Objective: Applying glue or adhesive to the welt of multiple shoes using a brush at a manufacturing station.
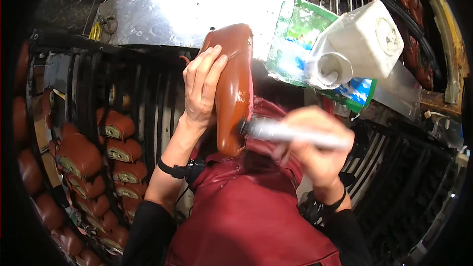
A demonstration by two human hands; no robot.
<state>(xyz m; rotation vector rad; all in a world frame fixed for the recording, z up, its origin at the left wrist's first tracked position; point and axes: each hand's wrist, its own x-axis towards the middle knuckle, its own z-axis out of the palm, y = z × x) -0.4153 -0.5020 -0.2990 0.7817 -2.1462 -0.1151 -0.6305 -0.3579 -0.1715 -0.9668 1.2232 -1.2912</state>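
My left hand (201, 83) is wrapped round the upper part of a glossy brown leather shoe upper (233, 93), which seems stretched over a last. It stands nearly upright in front of me, its narrow end pointing toward my body. A pinkish strip runs down its right edge. In my right hand (321, 143), smeared by motion, is a brush (276, 131) with a thick whitish handle. Its dark tip meets the right side of the shoe upper near the lower end.
A metal sheet (157, 15) lies ahead, bearing a green-and-blue plastic sheet (295, 44) and a white plastic container (367, 34) with a cut opening. Racks of brown lasted uppers (81, 152) stand at the left. A dark red apron (251, 212) covers my lap.
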